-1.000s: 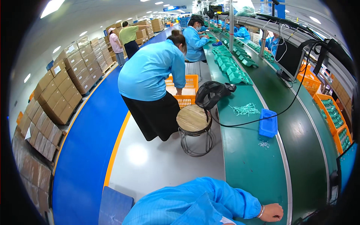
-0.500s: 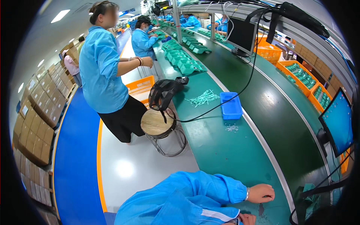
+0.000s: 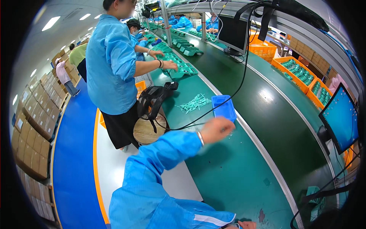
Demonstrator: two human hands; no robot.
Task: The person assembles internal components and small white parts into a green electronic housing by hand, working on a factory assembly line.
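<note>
My left hand is raised over the green bench, just in front of a blue plastic bin. Its fingers are curled together and a little blurred; anything in them is too small to make out. A metal bracelet circles that wrist. Small whitish bits, partly covered by this hand, lie on the bench by the bin. Left of the bin is a loose pile of thin pale-green sticks. My right hand rests low at the bottom edge, mostly cut off, next to a dark wet-looking stain.
A round wooden stool carries a black strapped harness. A black cable crosses the bench. Beyond stands a co-worker in blue, hands over green trays. Monitors and orange crates line the right.
My left hand has lifted from the near bench and swung forward to the blue bin. The standing co-worker has reached out to the green trays. The view has shifted slightly.
</note>
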